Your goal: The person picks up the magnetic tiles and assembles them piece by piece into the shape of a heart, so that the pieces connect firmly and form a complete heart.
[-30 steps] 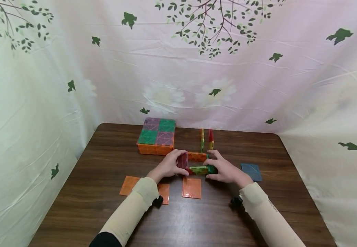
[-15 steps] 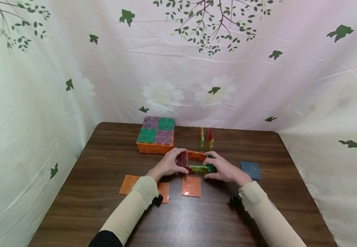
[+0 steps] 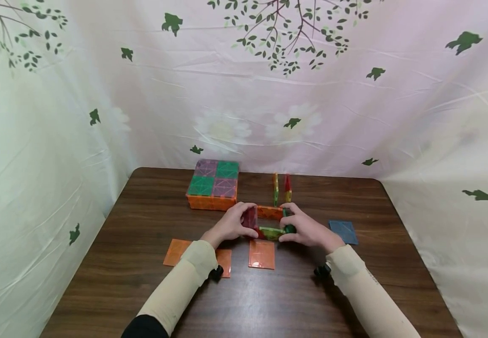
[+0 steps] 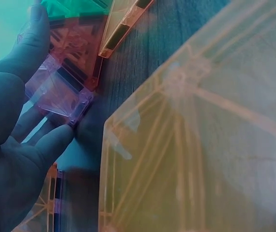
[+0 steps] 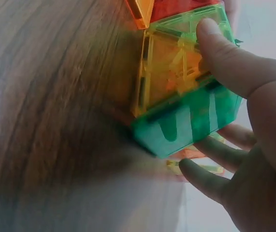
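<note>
A small four-sided frame of upright translucent magnetic tiles stands mid-table. Its left side is a purple magnetic tile (image 3: 249, 218), its back an orange tile (image 3: 270, 212). My left hand (image 3: 231, 222) holds the purple tile, thumb at the near corner and fingers over the far end. On the right side is a green magnetic tile (image 5: 191, 121); my right hand (image 3: 307, 226) grips it between thumb and fingers, hiding most of it in the head view. A light green tile (image 3: 271, 233) forms the front. Red tile (image 4: 80, 46) shows beside the purple one in the left wrist view.
A box-like tile block (image 3: 212, 187), purple and green on top, stands at the back left. Two thin upright tile pieces (image 3: 276, 190) stand behind the frame. An orange tile (image 3: 262, 255) lies in front, others under the left forearm, and a blue tile (image 3: 343, 232) at right.
My right hand's fingers have shifted slightly on the green tile, and the frame's front right corner looks slightly turned. My left hand keeps its hold on the purple tile.
</note>
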`<state>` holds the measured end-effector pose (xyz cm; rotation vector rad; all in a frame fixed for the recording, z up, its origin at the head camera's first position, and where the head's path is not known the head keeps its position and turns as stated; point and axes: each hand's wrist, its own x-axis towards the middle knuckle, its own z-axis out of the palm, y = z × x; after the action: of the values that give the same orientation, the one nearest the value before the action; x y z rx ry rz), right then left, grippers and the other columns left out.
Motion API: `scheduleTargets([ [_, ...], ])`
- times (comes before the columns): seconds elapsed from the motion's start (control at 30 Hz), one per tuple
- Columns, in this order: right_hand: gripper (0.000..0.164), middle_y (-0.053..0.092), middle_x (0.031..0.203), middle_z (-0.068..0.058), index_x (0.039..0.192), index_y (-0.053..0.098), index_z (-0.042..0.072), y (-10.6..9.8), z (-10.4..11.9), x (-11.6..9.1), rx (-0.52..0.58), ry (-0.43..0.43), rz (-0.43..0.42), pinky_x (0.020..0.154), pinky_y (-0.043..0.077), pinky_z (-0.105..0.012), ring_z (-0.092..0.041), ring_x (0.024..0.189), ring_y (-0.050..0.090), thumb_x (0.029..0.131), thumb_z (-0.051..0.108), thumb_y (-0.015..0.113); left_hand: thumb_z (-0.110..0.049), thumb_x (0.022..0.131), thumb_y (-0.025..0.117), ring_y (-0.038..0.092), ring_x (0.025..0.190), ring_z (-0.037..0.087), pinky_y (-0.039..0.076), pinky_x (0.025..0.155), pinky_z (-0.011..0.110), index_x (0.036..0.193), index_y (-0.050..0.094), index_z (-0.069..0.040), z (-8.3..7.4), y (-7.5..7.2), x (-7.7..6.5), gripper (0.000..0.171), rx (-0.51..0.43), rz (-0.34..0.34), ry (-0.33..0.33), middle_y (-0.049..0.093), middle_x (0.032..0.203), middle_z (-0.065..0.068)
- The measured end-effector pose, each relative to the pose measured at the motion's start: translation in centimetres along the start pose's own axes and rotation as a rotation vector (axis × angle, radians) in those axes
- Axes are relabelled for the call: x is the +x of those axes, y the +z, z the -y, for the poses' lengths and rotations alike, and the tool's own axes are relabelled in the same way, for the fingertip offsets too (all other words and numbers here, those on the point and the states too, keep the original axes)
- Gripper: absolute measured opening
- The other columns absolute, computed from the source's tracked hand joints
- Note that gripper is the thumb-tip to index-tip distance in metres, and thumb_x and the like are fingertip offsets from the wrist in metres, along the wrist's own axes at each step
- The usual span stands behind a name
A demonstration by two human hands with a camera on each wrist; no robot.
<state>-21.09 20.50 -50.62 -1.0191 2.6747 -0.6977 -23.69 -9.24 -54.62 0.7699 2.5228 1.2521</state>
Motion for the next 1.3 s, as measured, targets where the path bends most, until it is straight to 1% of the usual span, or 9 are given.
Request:
scheduleTargets([
  [0.2,0.024,0.035,0.158,-0.026,0.100,0.073,0.022,-0.3,0.8,0.1,-0.130,0.029,0.048,0.102,0.053,-0.056,-0.045,0.142,0.045,0.087,0.034,0.089,-0.041,0.078,0.095,0.056,0.107,0.019,0.053,0.094,0.039,0.155,0.050,-0.017,0.0,0.1,0.0,0.092,0.007,-0.006,0.000,0.058,0.129,0.006],
  [0.47,0.045,0.035,0.159,-0.019,0.132,0.068,0.020,-0.2,0.5,-0.4,-0.055,0.056,0.058,0.104,0.051,-0.056,-0.040,0.137,0.050,0.092,0.028,0.085,-0.039,0.078,0.095,0.057,0.111,0.020,0.054,0.097,0.041,0.155,0.049,-0.017,0.0,0.0,-0.1,0.092,0.008,0.005,0.004,0.058,0.131,0.006],
  [0.7,0.049,0.033,0.162,-0.018,0.140,0.063,0.021,0.3,0.1,-1.1,-0.031,0.067,0.019,0.106,0.050,-0.057,-0.039,0.139,0.050,0.096,0.034,0.080,-0.040,0.079,0.095,0.056,0.113,0.020,0.053,0.100,0.042,0.156,0.048,-0.018,0.0,-0.1,-0.1,0.093,0.002,0.022,0.001,0.057,0.132,0.006],
  [0.77,0.056,0.030,0.164,-0.018,0.145,0.059,0.022,0.5,0.2,-1.4,-0.033,0.066,-0.026,0.105,0.050,-0.059,-0.039,0.143,0.046,0.095,0.036,0.080,-0.041,0.079,0.094,0.056,0.114,0.019,0.053,0.100,0.041,0.156,0.048,-0.019,0.1,-0.1,-0.1,0.093,0.005,0.026,0.003,0.057,0.133,0.005],
  [0.87,0.063,0.035,0.160,-0.017,0.146,0.058,0.019,0.8,0.6,-1.8,-0.064,0.005,-0.173,0.102,0.051,-0.059,-0.038,0.141,0.041,0.092,0.038,0.084,-0.041,0.079,0.094,0.056,0.112,0.019,0.053,0.099,0.040,0.157,0.048,-0.019,0.1,-0.2,-0.1,0.093,0.003,0.026,0.006,0.057,0.131,0.005],
  [0.97,0.051,0.052,0.140,-0.013,0.129,0.067,0.013,1.5,1.2,-2.1,-0.100,-0.156,-0.355,0.094,0.054,-0.049,-0.031,0.126,0.051,0.087,0.032,0.089,-0.041,0.079,0.094,0.055,0.110,0.018,0.053,0.097,0.039,0.157,0.048,-0.018,0.1,-0.2,-0.1,0.094,-0.003,0.022,0.008,0.057,0.129,0.005],
  [1.03,0.038,0.060,0.122,-0.006,0.115,0.070,0.011,2.2,1.9,-2.2,-0.109,-0.273,-0.407,0.085,0.056,-0.037,-0.024,0.108,0.060,0.086,0.025,0.090,-0.040,0.078,0.095,0.055,0.108,0.018,0.052,0.096,0.039,0.157,0.048,-0.018,0.1,-0.3,-0.1,0.094,-0.006,0.017,0.005,0.057,0.127,0.004],
  [1.13,0.031,0.063,0.111,0.000,0.110,0.072,0.011,3.8,3.1,-2.4,-0.116,-0.378,-0.335,0.077,0.056,-0.025,-0.015,0.091,0.065,0.087,0.023,0.089,-0.040,0.078,0.095,0.055,0.107,0.019,0.052,0.095,0.039,0.157,0.048,-0.018,0.1,-0.3,-0.2,0.094,-0.011,0.012,0.003,0.056,0.126,0.004],
  [1.3,0.043,0.062,0.132,-0.005,0.126,0.071,0.015,6.3,4.8,-3.0,-0.220,-0.308,-0.099,0.093,0.057,-0.037,-0.019,0.114,0.061,0.094,0.041,0.080,-0.043,0.080,0.093,0.055,0.108,0.019,0.052,0.097,0.040,0.157,0.047,-0.019,0.1,0.0,-0.2,0.093,0.006,0.021,-0.006,0.056,0.128,0.004],
])
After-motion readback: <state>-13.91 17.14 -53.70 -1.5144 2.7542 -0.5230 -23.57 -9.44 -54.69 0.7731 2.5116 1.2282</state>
